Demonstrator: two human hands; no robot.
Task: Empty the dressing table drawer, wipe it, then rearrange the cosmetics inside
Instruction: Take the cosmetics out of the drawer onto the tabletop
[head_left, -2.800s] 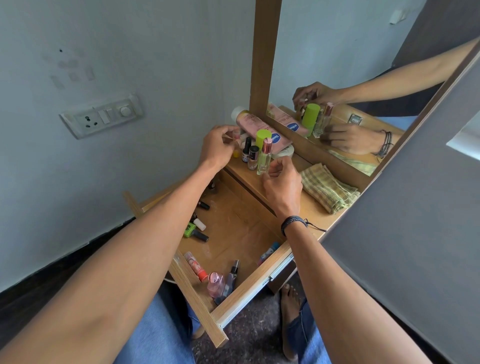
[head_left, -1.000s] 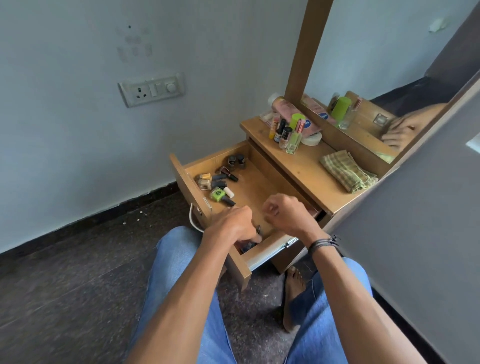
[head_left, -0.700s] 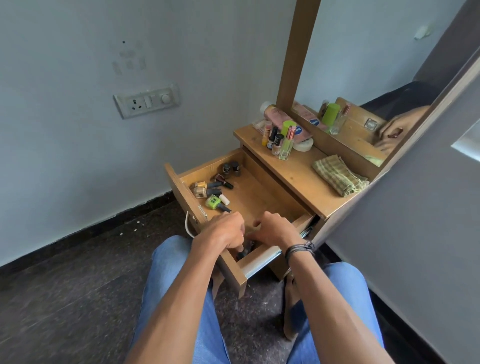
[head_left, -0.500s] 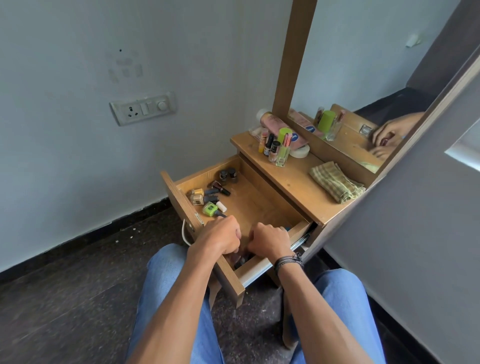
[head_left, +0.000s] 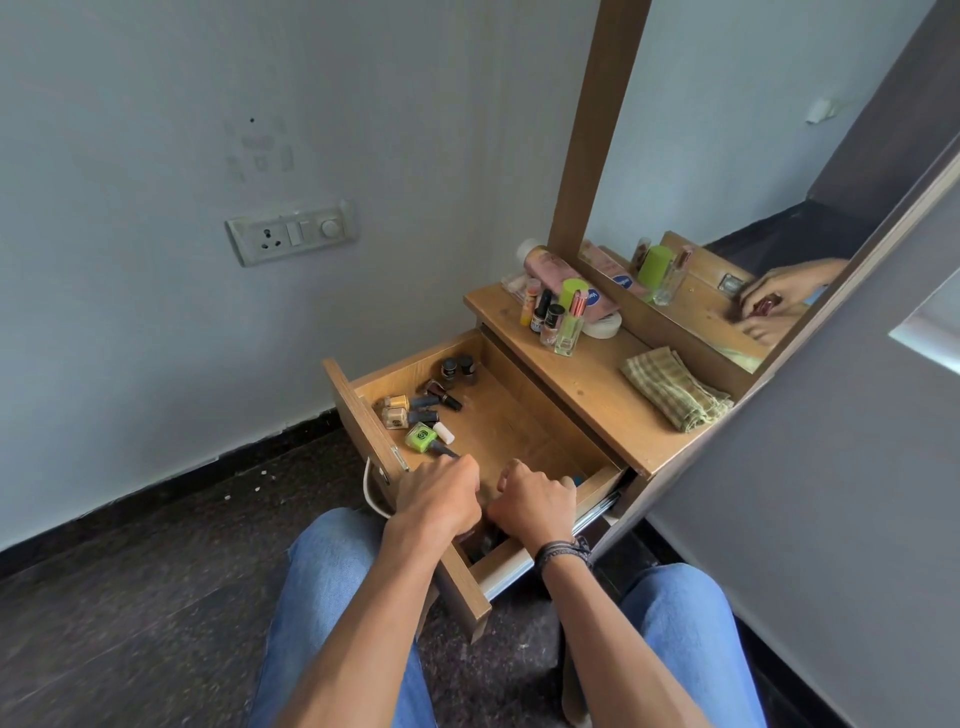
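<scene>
Pale grey-blue walls and a dark speckled floor are seen around a wooden bench (head_left: 597, 387) backed by a mirror (head_left: 727, 182). Its drawer (head_left: 519, 421) is pulled out beside the person's knees. Small nail polish bottles (head_left: 415, 410) are scattered at the drawer's far end, most lying flat, with a lime green bottle (head_left: 421, 437) nearest the hands. Two dark bottles (head_left: 458, 368) are stood upright in the back corner. Both hands are placed side by side in the near end. The left hand (head_left: 439, 499) and right hand (head_left: 532, 501) are curled, knuckles up. What lies under the fingers is hidden, so a grip cannot be told. More bottles (head_left: 553, 317) are stood on the bench near a folded checked cloth (head_left: 672, 388).
</scene>
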